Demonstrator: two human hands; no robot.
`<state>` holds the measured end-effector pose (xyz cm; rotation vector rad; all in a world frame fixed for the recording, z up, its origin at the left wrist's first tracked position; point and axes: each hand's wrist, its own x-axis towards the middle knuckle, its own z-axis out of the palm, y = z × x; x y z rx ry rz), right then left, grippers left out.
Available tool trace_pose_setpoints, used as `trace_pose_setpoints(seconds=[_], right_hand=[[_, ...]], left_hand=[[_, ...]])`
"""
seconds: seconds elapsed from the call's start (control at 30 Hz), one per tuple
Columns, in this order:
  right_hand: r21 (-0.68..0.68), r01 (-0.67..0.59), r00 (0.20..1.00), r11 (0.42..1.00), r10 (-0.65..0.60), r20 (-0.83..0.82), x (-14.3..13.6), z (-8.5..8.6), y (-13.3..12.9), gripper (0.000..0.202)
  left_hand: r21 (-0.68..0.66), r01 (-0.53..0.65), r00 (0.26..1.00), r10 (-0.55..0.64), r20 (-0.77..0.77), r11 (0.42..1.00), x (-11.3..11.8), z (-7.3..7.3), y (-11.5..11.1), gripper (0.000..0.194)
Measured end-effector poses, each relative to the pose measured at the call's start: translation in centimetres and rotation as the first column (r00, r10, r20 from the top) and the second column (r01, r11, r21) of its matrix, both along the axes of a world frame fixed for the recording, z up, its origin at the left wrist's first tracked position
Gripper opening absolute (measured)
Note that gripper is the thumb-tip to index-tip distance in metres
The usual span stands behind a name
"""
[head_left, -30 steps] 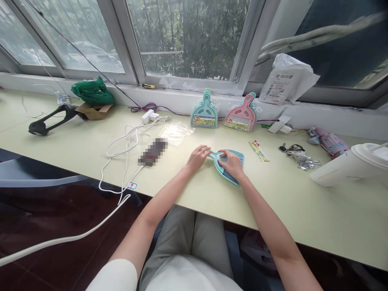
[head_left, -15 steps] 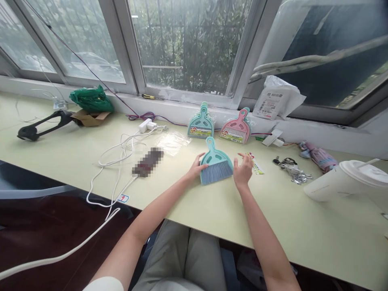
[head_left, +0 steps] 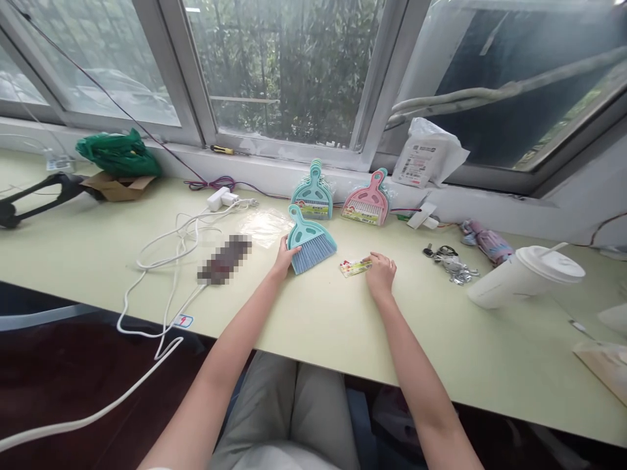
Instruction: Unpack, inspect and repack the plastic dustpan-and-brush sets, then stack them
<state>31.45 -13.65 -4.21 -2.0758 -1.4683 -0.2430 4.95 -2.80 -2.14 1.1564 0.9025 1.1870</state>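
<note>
On the table (head_left: 323,326), towards its middle, we find the teal brush (head_left: 306,232) upright and leaning slightly, handle (head_left: 296,214) up and bristles (head_left: 316,253) down. It stands just in front of the teal stack (head_left: 313,192), with clear film (head_left: 264,226) to its left. We cannot tell whether its lower edge bears on the table.

The left hand (head_left: 281,260) grips the brush at its lower left side, thumb over the front and fingers largely hidden behind. The right hand (head_left: 381,277) has its fingertips closed on the right end of the label (head_left: 356,267), which lies low over the table, apart from the brush. The pink stack (head_left: 369,196) is behind the label; the keys (head_left: 450,261) and cup (head_left: 504,287) are further right.

We judge the brush light, its plastic body stiff and rather smooth, so a loose hold may slip. The bristles look soft and would bend under pressure; we advise holding the firm shoulders or the handle. The label appears thin and flexible, easily creased; we would pinch it lightly near one end, keeping the printed face flat.
</note>
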Motion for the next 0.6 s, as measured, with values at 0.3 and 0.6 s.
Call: trace_pose_setpoints(seconds=[0.3, 0.6], right_hand=[[-0.067, -0.11, 0.993, 0.992, 0.107, -0.045, -3.1, -0.2, 0.1, 0.032], [0.266, 0.012, 0.907, 0.964, 0.101, -0.409, -2.8, 1.9, -0.3, 0.047]], left_hand=[[-0.015, 0.011, 1.0, -0.011, -0.011, 1.0, 0.1, -0.8, -0.1, 0.065], [-0.145, 0.132, 0.982, -0.11, 0.154, 0.981, 0.6, -0.5, -1.0, 0.048]])
